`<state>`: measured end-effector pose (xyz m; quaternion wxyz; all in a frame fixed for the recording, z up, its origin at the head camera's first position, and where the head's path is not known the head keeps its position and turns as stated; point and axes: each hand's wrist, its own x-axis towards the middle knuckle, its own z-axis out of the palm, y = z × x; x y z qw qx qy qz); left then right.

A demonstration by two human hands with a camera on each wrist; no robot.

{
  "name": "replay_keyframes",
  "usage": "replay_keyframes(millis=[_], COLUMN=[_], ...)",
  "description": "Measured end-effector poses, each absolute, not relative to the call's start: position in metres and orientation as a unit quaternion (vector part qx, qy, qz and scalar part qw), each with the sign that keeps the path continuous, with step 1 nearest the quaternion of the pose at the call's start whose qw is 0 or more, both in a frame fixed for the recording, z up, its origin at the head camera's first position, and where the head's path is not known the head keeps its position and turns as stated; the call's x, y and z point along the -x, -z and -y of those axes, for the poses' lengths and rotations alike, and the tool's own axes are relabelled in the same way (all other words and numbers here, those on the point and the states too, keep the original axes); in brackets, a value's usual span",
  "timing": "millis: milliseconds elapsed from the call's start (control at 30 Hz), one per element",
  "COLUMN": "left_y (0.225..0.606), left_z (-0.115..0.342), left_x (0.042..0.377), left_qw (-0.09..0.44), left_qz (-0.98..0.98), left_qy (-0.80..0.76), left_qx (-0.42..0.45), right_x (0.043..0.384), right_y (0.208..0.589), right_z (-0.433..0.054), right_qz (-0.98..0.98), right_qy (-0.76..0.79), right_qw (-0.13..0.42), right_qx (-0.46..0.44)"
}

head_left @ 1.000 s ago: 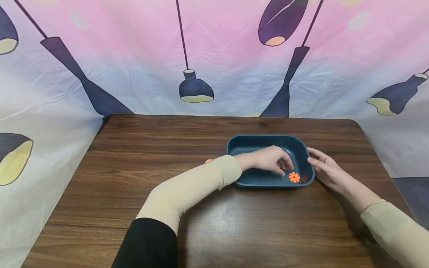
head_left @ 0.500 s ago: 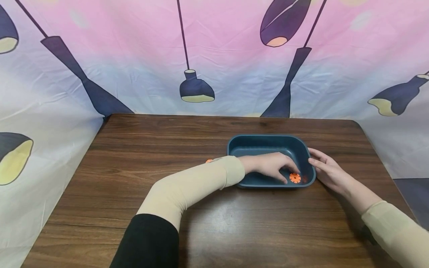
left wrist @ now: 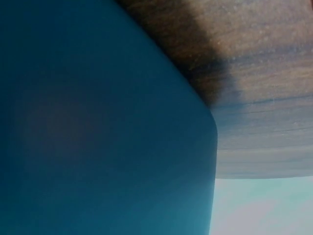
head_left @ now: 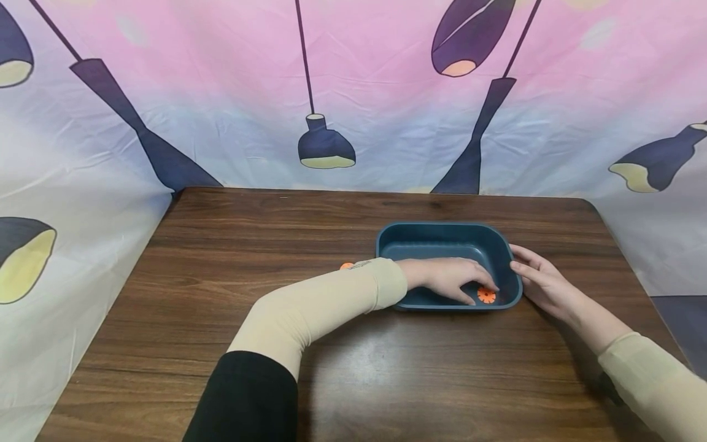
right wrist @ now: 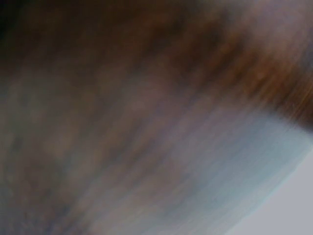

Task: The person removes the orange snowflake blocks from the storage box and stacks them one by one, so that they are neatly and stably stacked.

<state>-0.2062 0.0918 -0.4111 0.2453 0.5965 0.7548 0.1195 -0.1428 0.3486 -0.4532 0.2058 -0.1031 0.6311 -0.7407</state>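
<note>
In the head view a dark blue rectangular bin (head_left: pixel 431 232) sits on the wooden table. Inside it, near the right end, lies a small orange notched disc (head_left: pixel 486 296). My left hand (head_left: pixel 450 276) reaches into the bin from the left, thumb and fingers spread, fingertips right at the disc's edge. My right hand (head_left: pixel 544 282) rests against the bin's right end, with the thumb at the rim and the fingers along the outside. The bin's blue wall (left wrist: pixel 107 122) fills most of the left wrist view. In the right wrist view everything is blurred.
Another orange piece (head_left: pixel 346 266) shows behind the left sleeve (head_left: pixel 331 285), partly hidden. The brown table (head_left: pixel 375 368) reaches back to a printed curtain (head_left: pixel 248 110) with lamp pictures.
My left hand has come lower in the bin, its fingers moving right and down to the orange disc. The right hand stays at the bin's right end.
</note>
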Motion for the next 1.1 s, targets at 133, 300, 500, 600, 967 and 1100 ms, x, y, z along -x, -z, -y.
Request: replay_keyframes(millis=[133,300,500,600,967,1100], left_y=[0.4124,0.4145,0.4139,0.4135,0.4151,0.4145], left_z=[-0.0923,-0.0929,-0.0925,-0.0919,-0.0919,-0.0912], left_x=[0.2068,0.2073,0.2068,0.2066,0.2061,0.2039], left_qw=[0.236,0.227,0.222,0.22,0.217,0.211], left_qz=[-0.76,-0.765,-0.763,-0.762,-0.753,-0.761], left_qy=[-0.116,-0.113,-0.112,-0.11,-0.107,-0.108], left_qx=[-0.595,-0.593,-0.597,-0.599,-0.612,-0.604], right_x=[0.1425,0.1426,0.1426,0.1424,0.1426,0.1425], right_y=[0.4529,0.453,0.4538,0.4537,0.4557,0.4555], right_z=[-0.3482,-0.3489,-0.349,-0.3483,-0.3506,-0.3503], right_qz=[-0.633,-0.633,-0.627,-0.632,-0.626,-0.63], right_qy=[0.739,0.74,0.744,0.741,0.747,0.745], right_qw=[0.207,0.206,0.206,0.204,0.203,0.2], right_qx=[0.099,0.1,0.101,0.098,0.093,0.092])
